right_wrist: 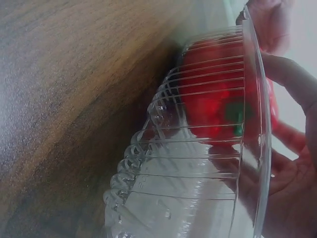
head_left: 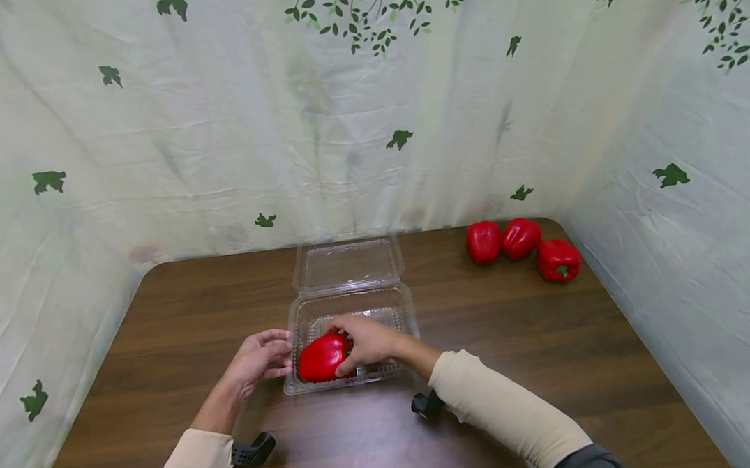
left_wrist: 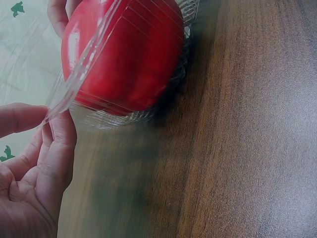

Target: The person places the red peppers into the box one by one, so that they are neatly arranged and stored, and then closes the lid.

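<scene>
A red bell pepper lies on its side in the left front part of a clear plastic container. My right hand grips this pepper from its stem end, with the fingers behind it and the thumb in front. Through the container's ribbed wall, the right wrist view shows the green stem. At the container's left side, my left hand pinches the rim between thumb and fingers, as the left wrist view shows. The hinged lid is folded back flat on the table behind the container.
Three more red bell peppers sit at the back right corner of the brown wooden table. A pale curtain with green leaf prints hangs behind and beside the table. Each wrist wears a black device.
</scene>
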Tool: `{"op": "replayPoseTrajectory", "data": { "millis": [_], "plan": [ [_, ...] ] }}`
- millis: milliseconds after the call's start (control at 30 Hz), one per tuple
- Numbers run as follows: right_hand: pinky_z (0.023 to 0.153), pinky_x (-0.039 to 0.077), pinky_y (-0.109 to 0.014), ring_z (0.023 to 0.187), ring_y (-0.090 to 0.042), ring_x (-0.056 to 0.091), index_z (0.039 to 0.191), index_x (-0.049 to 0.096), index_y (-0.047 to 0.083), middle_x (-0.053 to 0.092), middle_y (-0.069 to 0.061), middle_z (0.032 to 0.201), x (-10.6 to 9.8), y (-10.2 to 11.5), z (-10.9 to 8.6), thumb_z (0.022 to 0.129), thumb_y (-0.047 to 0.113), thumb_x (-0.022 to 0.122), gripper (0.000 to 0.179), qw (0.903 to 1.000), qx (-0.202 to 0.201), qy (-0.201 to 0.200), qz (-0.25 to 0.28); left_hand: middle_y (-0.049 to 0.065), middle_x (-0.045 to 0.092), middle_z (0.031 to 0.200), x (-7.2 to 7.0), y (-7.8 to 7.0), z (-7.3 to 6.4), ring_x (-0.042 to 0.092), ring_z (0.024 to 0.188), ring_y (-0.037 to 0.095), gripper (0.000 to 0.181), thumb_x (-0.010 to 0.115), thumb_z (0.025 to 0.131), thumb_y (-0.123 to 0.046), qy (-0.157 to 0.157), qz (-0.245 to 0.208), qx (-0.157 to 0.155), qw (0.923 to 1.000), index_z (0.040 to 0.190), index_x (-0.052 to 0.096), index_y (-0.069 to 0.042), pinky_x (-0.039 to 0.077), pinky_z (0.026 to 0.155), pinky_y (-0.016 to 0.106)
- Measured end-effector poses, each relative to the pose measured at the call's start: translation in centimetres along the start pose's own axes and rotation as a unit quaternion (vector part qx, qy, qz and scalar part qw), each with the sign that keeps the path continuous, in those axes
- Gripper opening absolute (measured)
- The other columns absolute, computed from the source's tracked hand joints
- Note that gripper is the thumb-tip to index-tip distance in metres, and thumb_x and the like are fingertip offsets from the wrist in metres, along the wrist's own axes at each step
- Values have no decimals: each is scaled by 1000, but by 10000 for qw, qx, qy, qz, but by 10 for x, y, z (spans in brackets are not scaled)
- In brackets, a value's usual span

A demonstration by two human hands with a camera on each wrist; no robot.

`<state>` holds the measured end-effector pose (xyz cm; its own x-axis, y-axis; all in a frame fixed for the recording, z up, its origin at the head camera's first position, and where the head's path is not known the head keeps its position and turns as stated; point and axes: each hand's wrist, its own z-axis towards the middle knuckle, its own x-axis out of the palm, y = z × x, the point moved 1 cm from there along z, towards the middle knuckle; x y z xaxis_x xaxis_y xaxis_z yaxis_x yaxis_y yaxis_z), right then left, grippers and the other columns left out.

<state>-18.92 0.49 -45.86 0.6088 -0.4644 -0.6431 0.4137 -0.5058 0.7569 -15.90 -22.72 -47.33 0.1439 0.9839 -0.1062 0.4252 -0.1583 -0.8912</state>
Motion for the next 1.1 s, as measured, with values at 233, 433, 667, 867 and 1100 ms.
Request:
{"op": "replayPoseTrajectory", "data": {
  "millis": [233, 433, 667, 867, 1100],
  "plan": [
    [78, 51, -18, 98, -12, 57, 121, 56, 10, 60, -4, 113, 0, -2, -1, 72, 16, 84, 57, 10000, 30, -10, 54, 5, 61, 84, 1, -2, 0, 63, 67, 16, 37, 56, 95, -7, -16, 14, -1, 10000, 128, 43, 8, 59, 67, 30],
    [79, 51, -18, 100, -13, 57, 124, 54, 9, 60, -5, 116, 1, -3, -2, 72, 16, 84, 60, 10000, 56, -25, 48, 6, 61, 85, 1, -3, 0, 63, 67, 16, 38, 56, 96, -8, -21, 101, -38, 9999, 128, 43, 8, 59, 67, 31],
    [83, 51, -21, 106, -17, 56, 131, 51, 6, 58, -8, 122, -1, -4, -3, 73, 18, 84, 68, 10000, 30, -13, 4, 7, 60, 87, 2, -3, -2, 62, 69, 18, 38, 56, 96, -9, -28, 218, -107, 9997, 128, 43, 7, 60, 68, 33],
    [94, 49, -36, 117, -31, 53, 135, 48, 4, 54, -14, 132, -21, -10, -10, 75, 20, 83, 71, 9996, -101, -250, 89, 6, 59, 84, 2, -4, -3, 62, 69, 17, 37, 55, 95, -7, 29, 152, -57, 9999, 127, 43, 8, 60, 68, 33],
    [95, 49, -50, 116, -39, 54, 130, 50, 0, 54, -20, 130, -57, -26, -26, 78, 14, 80, 62, 9931, -339, -978, 550, 5, 59, 83, 1, -4, -2, 62, 67, 16, 35, 54, 95, -5, 69, 129, -27, 9999, 126, 44, 8, 60, 67, 32]
  ]
}}
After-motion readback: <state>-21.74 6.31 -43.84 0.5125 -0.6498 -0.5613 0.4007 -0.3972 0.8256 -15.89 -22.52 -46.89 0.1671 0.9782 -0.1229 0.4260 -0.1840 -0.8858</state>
